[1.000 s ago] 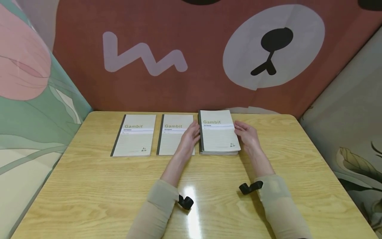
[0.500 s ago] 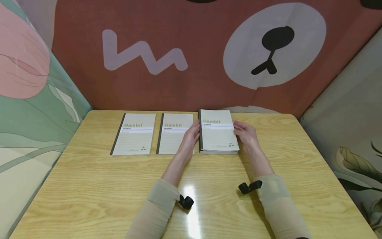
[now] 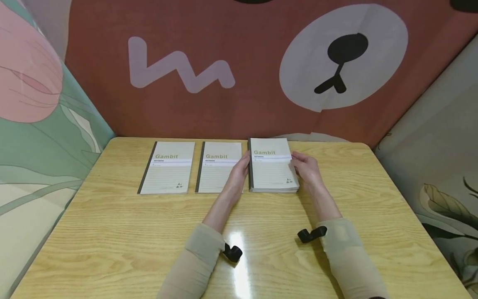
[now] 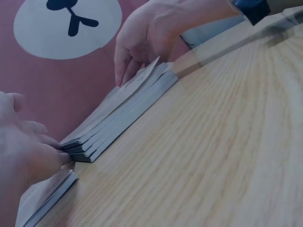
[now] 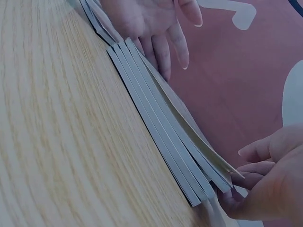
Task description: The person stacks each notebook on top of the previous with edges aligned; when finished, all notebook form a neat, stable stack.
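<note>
A stack of several notebooks (image 3: 272, 168) with pale "Gambit" covers and dark spines lies toward the far right of the table. My left hand (image 3: 236, 176) rests along its spine side, fingers extended against the edges, overlapping the middle notebook (image 3: 209, 178) in the head view. At the opposite side, my right hand (image 3: 308, 169) pinches the page edge of the top notebook (image 5: 203, 139) with thumb and bent fingers. The right wrist view shows that edge parted from the notebooks below and its cover curling up. In the left wrist view the right fingers (image 4: 124, 66) reach down over this side.
A single notebook (image 3: 168, 168) lies left of the middle one, both flat and in line with the stack. The wooden table (image 3: 130, 236) meets a red printed backdrop (image 3: 254, 112) just behind them. Patterned side panels (image 3: 429, 124) flank the table.
My right fingers have bent more around the stack's right edge and shifted slightly left. The left hand stays at the spine, turned a little more edge-on. The notebooks on the left have not moved.
</note>
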{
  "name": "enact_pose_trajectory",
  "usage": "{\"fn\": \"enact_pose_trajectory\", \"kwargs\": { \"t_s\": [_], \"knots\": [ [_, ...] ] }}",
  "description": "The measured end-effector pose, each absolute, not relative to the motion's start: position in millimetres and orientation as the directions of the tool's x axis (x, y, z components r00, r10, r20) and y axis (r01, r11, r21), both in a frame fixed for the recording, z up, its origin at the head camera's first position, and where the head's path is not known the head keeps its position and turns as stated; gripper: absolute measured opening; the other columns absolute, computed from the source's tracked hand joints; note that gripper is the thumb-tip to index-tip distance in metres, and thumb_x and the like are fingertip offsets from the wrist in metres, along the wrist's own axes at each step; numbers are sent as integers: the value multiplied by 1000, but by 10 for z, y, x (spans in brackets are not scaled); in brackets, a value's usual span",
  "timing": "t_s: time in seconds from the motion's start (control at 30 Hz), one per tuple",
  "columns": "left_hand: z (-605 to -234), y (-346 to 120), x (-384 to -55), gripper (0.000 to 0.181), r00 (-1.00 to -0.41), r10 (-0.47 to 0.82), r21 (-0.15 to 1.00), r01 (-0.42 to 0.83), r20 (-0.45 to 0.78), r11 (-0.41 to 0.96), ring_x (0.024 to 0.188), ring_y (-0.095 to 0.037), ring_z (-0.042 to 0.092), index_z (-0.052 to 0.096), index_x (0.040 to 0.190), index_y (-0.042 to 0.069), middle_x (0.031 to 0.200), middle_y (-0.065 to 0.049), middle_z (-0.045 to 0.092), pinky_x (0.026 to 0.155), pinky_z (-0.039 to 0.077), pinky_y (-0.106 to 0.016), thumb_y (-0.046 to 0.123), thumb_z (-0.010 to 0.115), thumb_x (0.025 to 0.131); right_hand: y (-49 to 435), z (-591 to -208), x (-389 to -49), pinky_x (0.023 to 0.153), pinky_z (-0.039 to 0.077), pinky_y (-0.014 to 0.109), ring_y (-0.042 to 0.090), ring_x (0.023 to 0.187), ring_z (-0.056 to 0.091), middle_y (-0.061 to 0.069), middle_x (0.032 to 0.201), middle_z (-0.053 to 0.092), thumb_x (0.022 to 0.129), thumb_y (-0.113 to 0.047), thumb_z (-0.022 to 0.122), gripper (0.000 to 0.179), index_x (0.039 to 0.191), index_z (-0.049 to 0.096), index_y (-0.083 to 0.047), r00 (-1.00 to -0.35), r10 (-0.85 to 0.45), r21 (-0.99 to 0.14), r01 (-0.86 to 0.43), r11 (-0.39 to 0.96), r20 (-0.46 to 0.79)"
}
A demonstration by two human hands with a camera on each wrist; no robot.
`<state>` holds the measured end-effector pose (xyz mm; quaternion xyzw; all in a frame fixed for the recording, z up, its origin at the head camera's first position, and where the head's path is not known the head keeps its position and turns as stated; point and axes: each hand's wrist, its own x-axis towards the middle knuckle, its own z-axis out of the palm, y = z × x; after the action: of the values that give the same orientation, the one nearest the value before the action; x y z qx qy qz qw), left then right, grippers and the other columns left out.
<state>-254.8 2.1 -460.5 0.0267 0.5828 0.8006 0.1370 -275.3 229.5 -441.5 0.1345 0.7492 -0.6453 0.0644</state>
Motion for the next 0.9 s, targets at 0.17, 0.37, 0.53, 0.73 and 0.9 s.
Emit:
{"fn": "enact_pose_trajectory", "kwargs": {
  "t_s": [0.17,0.37,0.53,0.73,0.9],
  "knots": [
    [-4632,20,-2543,62,-956,259,940,-206,-135,-271,163,-16,6,20,165,13,175,0,12,135,7,-34,37,32,110,2286,-4410,-2749,128,33,40,26,153,36,17,167,34,107,-11,47,55,159,31,1,-954,110,-942,293,165,-277],
    [-4635,19,-2559,64,-953,270,930,-218,-138,-297,163,-17,5,17,166,12,176,-1,10,135,6,-34,39,32,110,2293,-4400,-2753,129,30,41,27,155,32,18,168,31,108,-13,46,56,159,30,2,-956,91,-936,292,195,-279],
    [-4623,6,-2555,67,-944,288,924,-247,-161,-291,163,-15,4,12,167,14,176,0,8,135,5,-34,43,31,110,2284,-4381,-2751,130,27,41,26,157,27,18,169,28,107,-14,47,57,159,29,3,-952,81,-929,305,209,-294],
    [-4634,-3,-2564,69,-938,302,923,-260,-172,-283,163,-14,3,10,167,15,176,1,6,135,4,-33,47,31,109,2263,-4352,-2739,132,21,39,26,158,24,18,169,26,107,-14,47,60,160,25,3,-948,74,-928,319,193,-311],
    [-4654,6,-2570,68,-940,296,924,-258,-172,-283,163,-17,2,12,166,11,176,-2,6,135,3,-34,44,30,110,2262,-4346,-2742,132,22,39,25,158,24,17,171,23,108,-16,45,61,162,21,2,-940,60,-925,342,165,-337]
  ]
}}
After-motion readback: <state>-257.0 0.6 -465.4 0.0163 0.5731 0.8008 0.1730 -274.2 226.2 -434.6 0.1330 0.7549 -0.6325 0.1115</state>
